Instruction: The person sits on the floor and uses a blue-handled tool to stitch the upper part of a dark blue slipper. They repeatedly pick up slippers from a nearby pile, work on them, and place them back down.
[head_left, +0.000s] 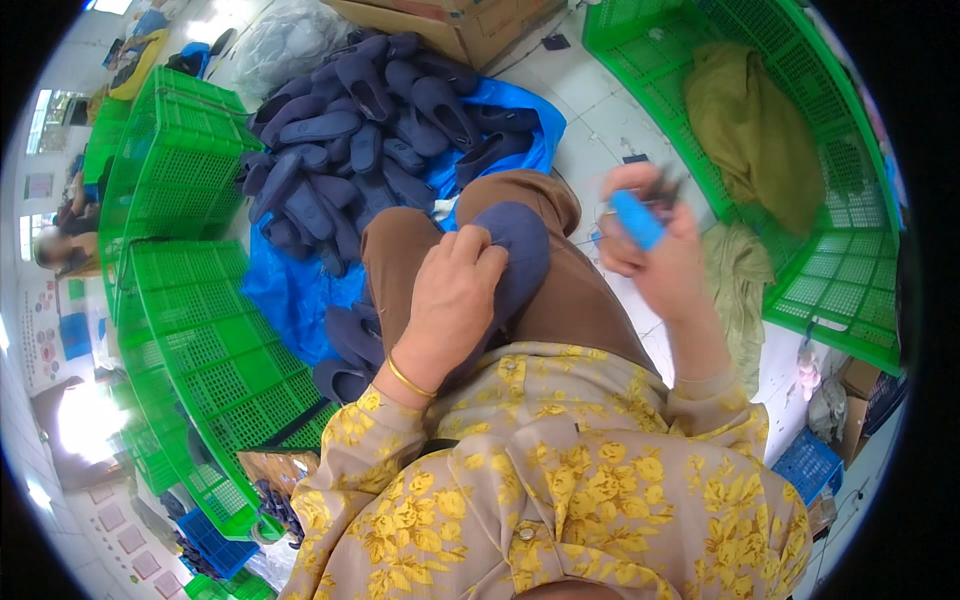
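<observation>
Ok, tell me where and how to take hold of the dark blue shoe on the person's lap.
Probably best to pinch the dark blue shoe by the right edge of its broad, rounded end, coming from the person's right. That end points forward and this edge is uncovered, while the left hand covers part of the left side. The underside is hidden.
</observation>
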